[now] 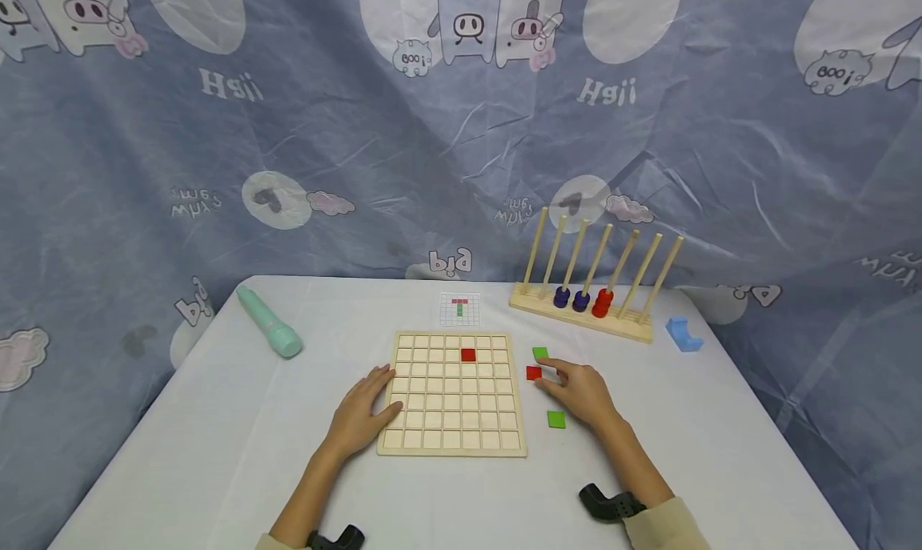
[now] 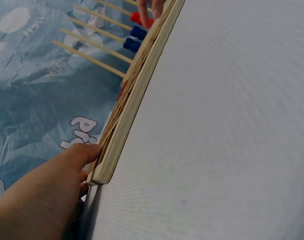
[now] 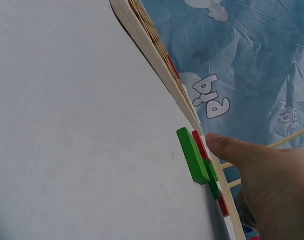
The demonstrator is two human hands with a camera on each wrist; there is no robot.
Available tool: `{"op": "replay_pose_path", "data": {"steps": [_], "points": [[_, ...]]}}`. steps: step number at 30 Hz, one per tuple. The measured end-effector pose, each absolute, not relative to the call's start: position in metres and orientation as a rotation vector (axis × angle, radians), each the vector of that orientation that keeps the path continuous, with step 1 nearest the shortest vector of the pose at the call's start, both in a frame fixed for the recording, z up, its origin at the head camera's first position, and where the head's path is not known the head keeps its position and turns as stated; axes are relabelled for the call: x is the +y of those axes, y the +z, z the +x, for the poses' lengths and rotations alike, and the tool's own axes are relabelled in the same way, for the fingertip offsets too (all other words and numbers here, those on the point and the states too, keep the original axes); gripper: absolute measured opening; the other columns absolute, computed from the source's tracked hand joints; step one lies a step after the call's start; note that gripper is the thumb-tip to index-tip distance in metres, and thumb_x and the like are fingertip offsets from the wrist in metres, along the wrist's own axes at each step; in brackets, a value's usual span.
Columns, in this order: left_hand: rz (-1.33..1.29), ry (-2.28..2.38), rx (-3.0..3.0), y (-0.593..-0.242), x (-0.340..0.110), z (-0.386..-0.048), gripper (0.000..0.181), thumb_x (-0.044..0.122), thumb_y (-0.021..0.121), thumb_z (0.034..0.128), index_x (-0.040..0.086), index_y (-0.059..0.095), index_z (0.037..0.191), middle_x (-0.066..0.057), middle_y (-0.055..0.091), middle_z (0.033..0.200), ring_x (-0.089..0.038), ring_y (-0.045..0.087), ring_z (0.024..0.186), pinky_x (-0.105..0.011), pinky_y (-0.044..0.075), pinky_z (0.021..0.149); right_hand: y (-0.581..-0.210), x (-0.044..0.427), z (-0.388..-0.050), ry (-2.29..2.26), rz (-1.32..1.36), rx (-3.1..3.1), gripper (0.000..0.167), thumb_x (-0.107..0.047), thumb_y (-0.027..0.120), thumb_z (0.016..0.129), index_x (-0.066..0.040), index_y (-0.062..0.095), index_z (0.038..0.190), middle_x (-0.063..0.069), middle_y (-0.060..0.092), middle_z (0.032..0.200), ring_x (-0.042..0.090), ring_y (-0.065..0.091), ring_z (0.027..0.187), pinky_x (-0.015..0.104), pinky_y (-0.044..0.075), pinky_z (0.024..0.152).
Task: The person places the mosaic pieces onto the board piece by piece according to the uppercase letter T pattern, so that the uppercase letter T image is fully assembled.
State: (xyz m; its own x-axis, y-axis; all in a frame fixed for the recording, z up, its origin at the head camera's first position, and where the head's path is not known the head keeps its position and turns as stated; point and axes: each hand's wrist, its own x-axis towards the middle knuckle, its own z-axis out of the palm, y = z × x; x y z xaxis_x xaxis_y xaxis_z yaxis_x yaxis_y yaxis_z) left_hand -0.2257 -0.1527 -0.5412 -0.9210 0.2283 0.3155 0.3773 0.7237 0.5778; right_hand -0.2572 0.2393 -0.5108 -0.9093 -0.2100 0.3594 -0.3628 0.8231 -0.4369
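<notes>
Gridded board (image 1: 452, 402), left edge against extended left fingers (image 1: 376, 379), sits clear of a red tile (image 1: 533, 373); grip of right fingers (image 1: 565, 367) unclear.

Backdrop sheet (image 1: 310, 134): blue-grey, creased, cartoon-printed, spanning nine o'clock through twelve to three. Surface (image 1: 216, 446): white, six o'clock.

Left hand (image 1: 360, 412): back upward, fingers extended forward, thumb spread inward; right hand (image 1: 585, 391): turned inward, thumb and forefinger extended, tips apart; left forearm (image 1: 311, 486) and right forearm (image 1: 634, 458): converging forward.
</notes>
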Motion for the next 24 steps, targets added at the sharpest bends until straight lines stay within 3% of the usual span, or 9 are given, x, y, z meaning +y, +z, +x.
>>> {"op": "replay_pose_path", "data": {"steps": [24], "points": [[-0.483,-0.989,-2.722,-0.5415,-0.1535,-0.2258,0.059,0.039,0.062,0.087,0.009,0.046,0.136,-0.006,0.04,0.143,-0.024,0.029,0.134,-0.043,0.021,0.11,-0.5191,0.2443,-0.2615,0.75,0.448,-2.725,0.039,-0.038,0.073,0.078,-0.014,0.07,0.109,-0.01,0.03,0.045,0.004,0.021,0.042,0.022,0.019,0.04]]}}
